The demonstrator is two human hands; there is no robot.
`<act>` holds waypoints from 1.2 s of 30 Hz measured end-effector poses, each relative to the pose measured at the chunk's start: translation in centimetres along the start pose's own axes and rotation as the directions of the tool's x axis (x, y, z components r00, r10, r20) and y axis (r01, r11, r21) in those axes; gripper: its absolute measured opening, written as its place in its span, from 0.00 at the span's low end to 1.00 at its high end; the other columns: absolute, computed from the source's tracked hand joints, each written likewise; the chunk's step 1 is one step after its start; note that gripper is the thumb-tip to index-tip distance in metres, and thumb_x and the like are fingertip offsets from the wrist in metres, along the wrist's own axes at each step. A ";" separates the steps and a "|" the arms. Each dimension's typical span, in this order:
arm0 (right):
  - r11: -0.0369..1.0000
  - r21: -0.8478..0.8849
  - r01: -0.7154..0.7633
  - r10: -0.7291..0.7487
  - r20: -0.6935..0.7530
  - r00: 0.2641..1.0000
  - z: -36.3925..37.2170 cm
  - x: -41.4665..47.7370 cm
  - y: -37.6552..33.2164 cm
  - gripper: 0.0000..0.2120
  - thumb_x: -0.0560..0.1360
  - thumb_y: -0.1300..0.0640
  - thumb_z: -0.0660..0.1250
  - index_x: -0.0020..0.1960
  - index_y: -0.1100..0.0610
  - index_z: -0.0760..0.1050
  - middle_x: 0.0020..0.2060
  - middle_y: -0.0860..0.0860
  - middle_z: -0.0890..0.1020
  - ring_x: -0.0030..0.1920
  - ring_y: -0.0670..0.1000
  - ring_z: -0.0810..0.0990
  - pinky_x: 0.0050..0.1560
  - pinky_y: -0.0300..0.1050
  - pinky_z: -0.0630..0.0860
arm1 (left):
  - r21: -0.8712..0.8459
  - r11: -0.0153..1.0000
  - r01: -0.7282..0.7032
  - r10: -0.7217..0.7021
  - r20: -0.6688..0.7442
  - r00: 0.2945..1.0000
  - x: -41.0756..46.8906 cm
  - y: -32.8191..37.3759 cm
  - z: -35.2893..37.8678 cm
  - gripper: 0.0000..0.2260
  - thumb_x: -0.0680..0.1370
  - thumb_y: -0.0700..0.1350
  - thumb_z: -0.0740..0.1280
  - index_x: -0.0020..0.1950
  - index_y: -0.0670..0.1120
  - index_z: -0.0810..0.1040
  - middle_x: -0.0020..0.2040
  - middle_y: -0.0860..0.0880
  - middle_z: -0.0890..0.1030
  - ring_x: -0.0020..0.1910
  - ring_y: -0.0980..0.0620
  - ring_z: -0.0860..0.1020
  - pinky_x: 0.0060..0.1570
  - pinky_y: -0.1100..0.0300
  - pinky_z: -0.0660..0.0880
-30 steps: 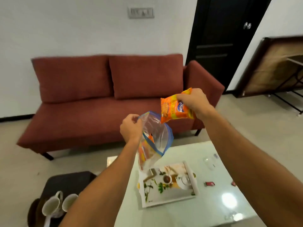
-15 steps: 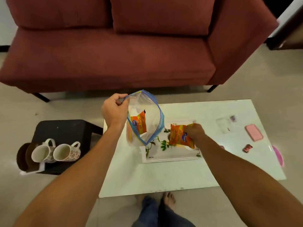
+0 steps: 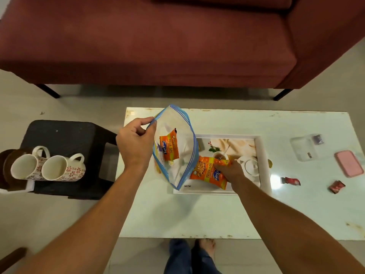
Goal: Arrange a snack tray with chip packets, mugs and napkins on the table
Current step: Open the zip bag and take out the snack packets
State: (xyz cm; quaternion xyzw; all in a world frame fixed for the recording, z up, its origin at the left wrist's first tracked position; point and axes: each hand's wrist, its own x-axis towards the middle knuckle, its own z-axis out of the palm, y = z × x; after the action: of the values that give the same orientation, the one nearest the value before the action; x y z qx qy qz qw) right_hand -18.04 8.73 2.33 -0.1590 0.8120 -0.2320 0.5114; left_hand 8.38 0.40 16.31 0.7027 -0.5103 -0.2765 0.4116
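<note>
Two hands, right (image 3: 229,171) gripping chip packet (image 3: 209,172) on tray (image 3: 263,165), left (image 3: 136,143) pinching zip bag (image 3: 177,135) rim

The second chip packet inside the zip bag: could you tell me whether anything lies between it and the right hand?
Nothing solid does. The zip bag is held open by the left hand, so its mouth gives access to the second chip packet. But the right hand is occupied, pressing another packet onto the tray.
</note>
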 end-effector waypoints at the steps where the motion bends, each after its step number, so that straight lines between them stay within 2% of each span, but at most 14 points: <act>1: 0.997 -0.071 0.039 -0.043 -0.054 0.998 -0.2 -0.8 -0.6 0.25 0.73 0.51 0.77 0.65 0.60 0.77 0.57 0.57 0.84 0.54 0.59 0.85 0.58 0.58 0.81 | 0.001 1.000 0.005 -0.005 -0.006 1.000 -0.3 0.1 0.0 0.06 0.78 0.51 0.72 0.52 0.53 0.85 0.34 0.64 0.80 0.37 0.67 0.83 0.28 0.65 0.78; 3: 0.970 -0.175 0.171 -0.211 -0.249 0.945 -0.5 -3.4 -2.8 0.24 0.74 0.49 0.73 0.67 0.58 0.75 0.59 0.54 0.82 0.57 0.57 0.83 0.58 0.54 0.80 | 0.008 1.000 0.002 -0.002 -0.013 1.000 -0.9 0.8 0.0 0.07 0.77 0.51 0.72 0.53 0.52 0.85 0.35 0.62 0.81 0.36 0.65 0.83 0.29 0.65 0.78; 5: 0.874 -0.117 0.471 -0.475 -0.406 0.781 -0.6 -7.4 -6.0 0.14 0.78 0.51 0.68 0.62 0.53 0.77 0.55 0.49 0.83 0.53 0.49 0.82 0.55 0.51 0.81 | 0.013 1.000 0.006 -0.006 -0.026 1.000 -1.6 2.0 -0.2 0.07 0.77 0.51 0.72 0.54 0.51 0.85 0.34 0.61 0.80 0.34 0.61 0.83 0.28 0.65 0.76; 8: 0.645 0.021 0.764 -0.740 -0.232 0.631 0.1 -14.4 -12.1 0.10 0.77 0.54 0.61 0.50 0.46 0.81 0.44 0.42 0.85 0.45 0.45 0.84 0.45 0.43 0.83 | 0.029 0.999 0.017 -0.015 -0.049 0.999 -2.5 3.7 -0.4 0.08 0.78 0.50 0.72 0.54 0.51 0.86 0.35 0.58 0.81 0.32 0.59 0.81 0.27 0.67 0.74; 10: 0.651 -0.050 0.757 -0.752 0.088 0.653 1.8 -17.6 -15.4 0.12 0.77 0.57 0.61 0.52 0.49 0.83 0.46 0.46 0.87 0.46 0.46 0.85 0.46 0.45 0.84 | 0.015 1.000 0.005 -0.004 -0.063 0.998 -3.1 4.8 -0.7 0.08 0.78 0.49 0.72 0.55 0.49 0.86 0.37 0.53 0.84 0.31 0.58 0.80 0.26 0.73 0.70; 12: 0.676 -0.314 0.667 -0.567 0.356 0.743 4.2 -18.8 -17.5 0.14 0.77 0.61 0.64 0.59 0.55 0.82 0.53 0.52 0.86 0.53 0.51 0.83 0.54 0.49 0.82 | -0.004 1.000 -0.018 0.017 -0.093 0.996 -3.6 5.7 -1.0 0.08 0.78 0.47 0.72 0.54 0.47 0.86 0.37 0.47 0.85 0.29 0.57 0.78 0.30 0.76 0.71; 14: 0.659 -0.523 0.541 -0.327 0.448 0.832 6.3 -18.5 -18.2 0.10 0.76 0.59 0.67 0.57 0.59 0.78 0.53 0.57 0.83 0.54 0.56 0.81 0.51 0.49 0.80 | -0.005 1.000 -0.021 0.020 -0.134 0.991 -4.3 6.5 -1.3 0.08 0.78 0.46 0.73 0.54 0.45 0.86 0.36 0.46 0.84 0.28 0.57 0.75 0.36 0.82 0.67; 17: 0.585 -0.678 0.444 -0.128 0.464 0.877 8.4 -17.0 -17.1 0.12 0.77 0.52 0.70 0.53 0.58 0.70 0.49 0.57 0.78 0.51 0.58 0.80 0.48 0.49 0.77 | -0.018 1.000 0.017 -0.020 -0.182 0.983 -5.2 6.8 -1.8 0.07 0.77 0.47 0.73 0.53 0.46 0.86 0.31 0.50 0.79 0.28 0.58 0.75 0.39 0.86 0.64; 19: 0.523 -0.748 0.409 -0.129 0.405 0.905 9.3 -15.6 -15.6 0.16 0.78 0.51 0.69 0.60 0.59 0.73 0.56 0.58 0.80 0.57 0.59 0.81 0.54 0.50 0.78 | -0.057 0.997 0.049 -0.058 -0.176 0.983 -5.4 6.6 -2.1 0.08 0.78 0.47 0.73 0.54 0.47 0.86 0.30 0.53 0.78 0.28 0.56 0.76 0.31 0.77 0.70; 23: 0.685 -0.655 0.320 -0.203 0.251 0.946 10.6 -13.9 -12.9 0.25 0.79 0.54 0.66 0.73 0.60 0.65 0.66 0.59 0.77 0.66 0.61 0.77 0.61 0.51 0.74 | -0.128 0.988 0.089 -0.111 -0.172 0.979 -5.5 6.2 -2.2 0.07 0.78 0.49 0.72 0.54 0.49 0.86 0.33 0.55 0.81 0.32 0.53 0.81 0.28 0.63 0.76; 26: 0.687 -0.636 0.351 -0.251 0.246 0.936 11.6 -13.9 -12.2 0.22 0.81 0.53 0.64 0.72 0.61 0.66 0.66 0.61 0.77 0.66 0.62 0.77 0.62 0.51 0.74 | -0.112 0.990 0.088 -0.109 -0.194 0.975 -5.5 5.5 -2.3 0.07 0.78 0.50 0.71 0.53 0.50 0.85 0.34 0.57 0.81 0.33 0.55 0.82 0.27 0.65 0.77; 29: 0.640 -0.641 0.424 -0.327 0.272 0.905 11.6 -15.3 -12.8 0.18 0.78 0.56 0.66 0.66 0.61 0.72 0.62 0.61 0.80 0.62 0.62 0.79 0.57 0.50 0.76 | -0.037 0.997 0.073 -0.080 -0.241 0.967 -5.0 4.8 -2.8 0.07 0.78 0.49 0.72 0.53 0.48 0.86 0.32 0.54 0.79 0.29 0.58 0.78 0.25 0.74 0.70; 32: 0.585 -0.636 0.502 -0.419 0.293 0.859 10.4 -18.2 -15.1 0.14 0.72 0.53 0.72 0.55 0.57 0.78 0.50 0.56 0.83 0.51 0.58 0.82 0.46 0.47 0.80 | 0.063 0.994 0.093 -0.074 -0.260 0.963 -3.9 4.4 -3.6 0.09 0.78 0.48 0.71 0.55 0.46 0.86 0.35 0.48 0.84 0.30 0.56 0.76 0.28 0.70 0.65; 36: 0.604 -0.534 0.591 -0.552 0.255 0.794 3.9 -22.1 -19.4 0.18 0.68 0.47 0.75 0.55 0.50 0.77 0.43 0.48 0.79 0.44 0.50 0.79 0.33 0.41 0.75 | 0.157 0.982 0.102 -0.058 -0.266 0.962 -2.5 4.3 -5.0 0.10 0.79 0.48 0.71 0.57 0.46 0.86 0.42 0.46 0.87 0.35 0.58 0.76 0.33 0.67 0.66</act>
State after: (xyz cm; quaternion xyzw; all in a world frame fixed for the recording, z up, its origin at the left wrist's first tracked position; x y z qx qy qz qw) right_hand -4.67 2.57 28.08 -0.5674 0.7316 -0.1144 0.3601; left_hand 9.46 3.62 22.47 0.7853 -0.4447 -0.1541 0.4022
